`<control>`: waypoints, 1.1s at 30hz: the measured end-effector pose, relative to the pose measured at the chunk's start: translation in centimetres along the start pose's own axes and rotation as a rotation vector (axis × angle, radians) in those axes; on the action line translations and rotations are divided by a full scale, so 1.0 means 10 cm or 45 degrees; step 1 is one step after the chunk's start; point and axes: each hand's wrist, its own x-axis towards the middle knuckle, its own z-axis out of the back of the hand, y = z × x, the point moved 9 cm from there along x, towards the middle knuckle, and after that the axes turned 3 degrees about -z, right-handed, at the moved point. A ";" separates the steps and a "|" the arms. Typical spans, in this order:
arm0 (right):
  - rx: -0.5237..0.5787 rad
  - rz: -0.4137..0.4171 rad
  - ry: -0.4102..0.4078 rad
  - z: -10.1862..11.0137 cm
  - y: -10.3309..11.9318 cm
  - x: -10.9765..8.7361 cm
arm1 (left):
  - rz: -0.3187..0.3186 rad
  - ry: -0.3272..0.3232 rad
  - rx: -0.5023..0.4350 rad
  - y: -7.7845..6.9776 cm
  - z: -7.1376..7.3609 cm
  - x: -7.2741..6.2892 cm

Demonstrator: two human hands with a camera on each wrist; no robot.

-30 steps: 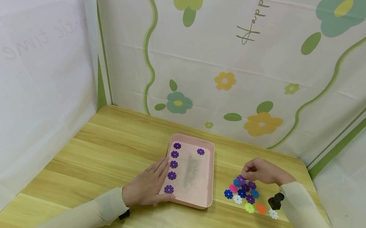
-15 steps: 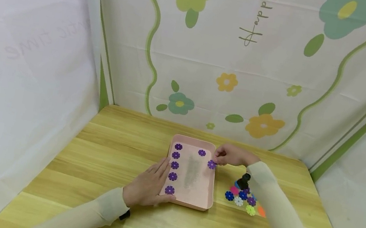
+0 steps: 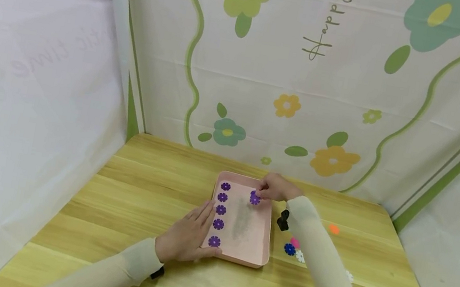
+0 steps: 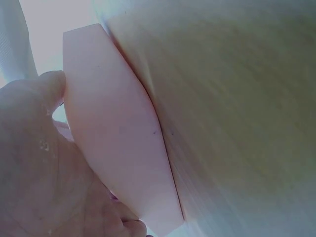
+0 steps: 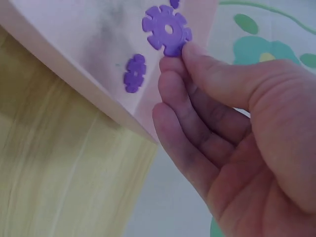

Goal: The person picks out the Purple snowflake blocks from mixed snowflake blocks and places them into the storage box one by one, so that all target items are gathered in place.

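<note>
A pale pink tray (image 3: 234, 252) lies on the wooden table, several purple flower-shaped plastic discs (image 3: 221, 210) in a column along its left side. My left hand (image 3: 187, 233) rests along the tray's left edge, fingers straight and thumb by the near corner; in the left wrist view it touches the tray wall (image 4: 118, 123). Thumb and forefinger of my right hand (image 3: 278, 188) pinch a purple notched disc (image 5: 165, 29) over the tray's far right part. Beside it in the right wrist view, another purple disc (image 5: 135, 74) lies in the tray.
Right of the tray lie loose discs: pink (image 3: 295, 243), dark blue (image 3: 290, 249), white (image 3: 300, 256) and orange (image 3: 334, 229). My right sleeve (image 3: 324, 261) hides part of that pile. A flower-printed cloth (image 3: 261, 67) stands behind the table.
My right hand has picked a purple disc from the pile and carried it left, over the tray's far right part. The left hand has stayed on the tray's edge.
</note>
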 end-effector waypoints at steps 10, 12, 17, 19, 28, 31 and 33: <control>-0.206 0.003 -0.045 -0.13 0.07 0.10 | -0.011 -0.021 0.029 -0.02 0.03 0.00; -0.208 -0.001 -0.057 -0.15 0.08 0.11 | -0.006 -0.016 0.022 -0.02 0.02 0.00; -0.224 0.010 -0.083 -0.20 0.08 0.12 | 0.001 -0.011 0.022 -0.02 -0.01 -0.01; -0.236 0.004 -0.084 -0.21 0.08 0.12 | -0.001 -0.016 0.030 -0.02 -0.01 -0.01; -0.318 0.010 -0.061 -0.05 0.16 0.00 | -0.001 -0.022 0.008 -0.02 0.00 0.00; -0.321 0.039 -0.034 0.02 0.18 -0.10 | 0.004 -0.015 0.005 -0.03 -0.01 0.00; -0.304 0.057 -0.033 0.07 0.17 -0.18 | 0.006 -0.015 -0.001 -0.03 -0.01 -0.01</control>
